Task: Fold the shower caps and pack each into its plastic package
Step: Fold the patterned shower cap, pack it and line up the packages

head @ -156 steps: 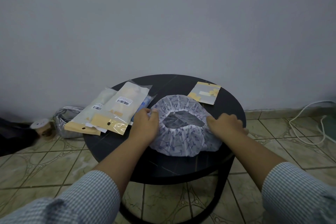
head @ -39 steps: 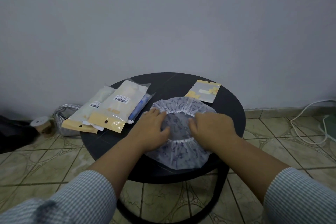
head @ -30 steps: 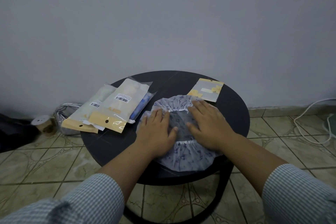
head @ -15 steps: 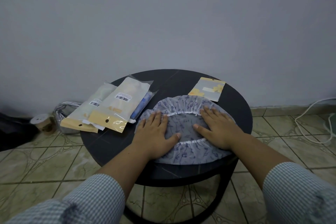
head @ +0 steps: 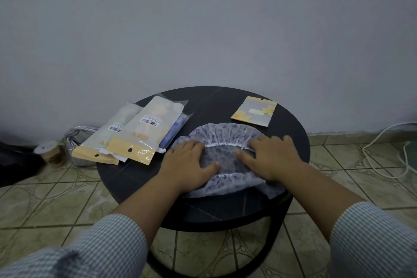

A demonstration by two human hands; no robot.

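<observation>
Tabletop (head: 214, 106): round, dark, glossy, mid-frame, where we work.
Shower cap (head: 225, 133): thin, crinkly, blue-printed plastic with white elastic, centre-right.
Left hand (head: 187, 165): fingers flat, pressing our cap.
Right hand (head: 273, 158): likewise spread flat.
Filled packages (head: 144, 131): glossy sleeves, centre-left.
Flat package (head: 253, 111): above the cap.

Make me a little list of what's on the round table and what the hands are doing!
table: round black table
shower cap: patterned shower cap, lying flattened, opening up
left hand: left hand pressing flat on the cap's left side
right hand: right hand pressing flat on its right side
packed packages: stack of packages left of the cap
empty package: small package behind the cap
</observation>
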